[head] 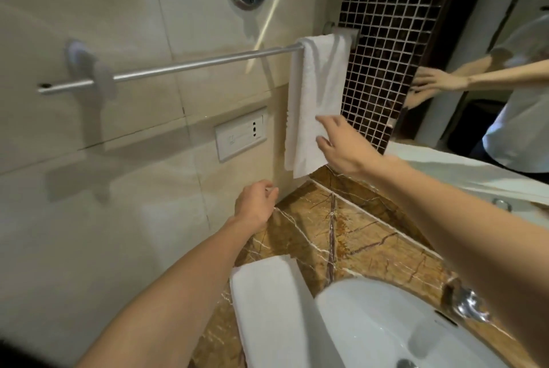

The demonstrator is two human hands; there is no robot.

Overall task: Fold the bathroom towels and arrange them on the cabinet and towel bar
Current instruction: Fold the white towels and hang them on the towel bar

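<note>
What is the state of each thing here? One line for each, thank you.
Hung towel: draped over the bar.
Folded towel: lies on the counter beside the sink.
Right hand: straight fingers touch the hung towel.
Left hand: loosely curled, holds nothing.

white towels (315, 100), brown veined marble counter (356, 236), dark mosaic tiles (392, 40)

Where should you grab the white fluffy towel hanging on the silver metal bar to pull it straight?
Pinch the white fluffy towel by its loose bottom edge, coming from the front. It hangs close to the beige wall from the silver metal bar, so reaching behind looks awkward, and only the bottom hangs free. The right hand touches its lower part with straight fingers.
</note>
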